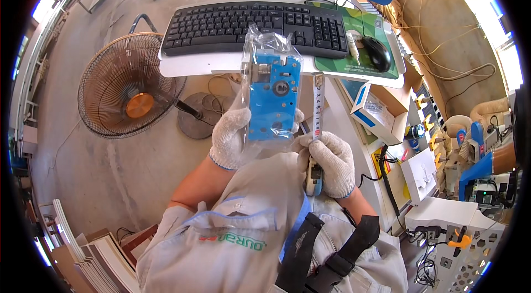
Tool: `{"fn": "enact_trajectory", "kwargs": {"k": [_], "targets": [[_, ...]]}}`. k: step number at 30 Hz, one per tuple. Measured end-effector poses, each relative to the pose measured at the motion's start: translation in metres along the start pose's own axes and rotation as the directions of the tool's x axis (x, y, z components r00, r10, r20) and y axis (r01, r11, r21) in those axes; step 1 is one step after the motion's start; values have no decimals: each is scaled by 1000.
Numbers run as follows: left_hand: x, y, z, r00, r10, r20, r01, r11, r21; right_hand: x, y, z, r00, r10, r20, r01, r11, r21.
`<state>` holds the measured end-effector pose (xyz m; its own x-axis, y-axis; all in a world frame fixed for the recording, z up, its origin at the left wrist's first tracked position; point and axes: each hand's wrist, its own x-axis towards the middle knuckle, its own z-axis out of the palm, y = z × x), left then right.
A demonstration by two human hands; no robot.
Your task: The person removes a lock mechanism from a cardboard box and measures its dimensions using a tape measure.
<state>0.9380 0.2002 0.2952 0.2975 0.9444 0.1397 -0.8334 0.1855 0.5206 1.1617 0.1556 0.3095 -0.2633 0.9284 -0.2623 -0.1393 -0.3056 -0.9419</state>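
Note:
My left hand (228, 139), in a white knitted glove, grips a blue rectangular lock case (271, 108) inside a clear plastic bag (267, 42). The case stands upright in front of my chest, with holes and a round hub in its face; fingertips show at its right edge. My right hand (335, 165), gloved too, is closed around a tape measure (315, 176). Its blade (317, 99) sticks out upward, alongside the lock case's right side with a small gap between them.
Beyond my hands a black keyboard (249, 25) and a mouse (376, 52) on a green mat (354, 69) occupy a white shelf (210, 66). A wire-caged fan (133, 83) stands left. To the right are an open carton (381, 113), cables and a white cabinet (442, 215).

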Motion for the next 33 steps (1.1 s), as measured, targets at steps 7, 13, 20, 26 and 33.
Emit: {"fn": "enact_trajectory", "kwargs": {"k": [7,13,20,26,33], "targets": [[1,9,7,998,-56,-15,56,998,-9,2,-13,-6,998,-55,36,60,986,-155],[5,7,-8,981,-146,124,169,965,-199,4,-45,-26,978,-174,119,208,887,-411],[0,0,-32,926,-345,156,365,923,-126,11,-104,-46,865,-163,475,501,336,-798],[-2,-7,-19,900,-413,136,427,899,-95,16,-149,-9,713,150,685,701,-184,-689],[-2,-11,-3,923,-362,134,347,930,124,38,-149,19,747,358,561,661,-308,-684]]}}
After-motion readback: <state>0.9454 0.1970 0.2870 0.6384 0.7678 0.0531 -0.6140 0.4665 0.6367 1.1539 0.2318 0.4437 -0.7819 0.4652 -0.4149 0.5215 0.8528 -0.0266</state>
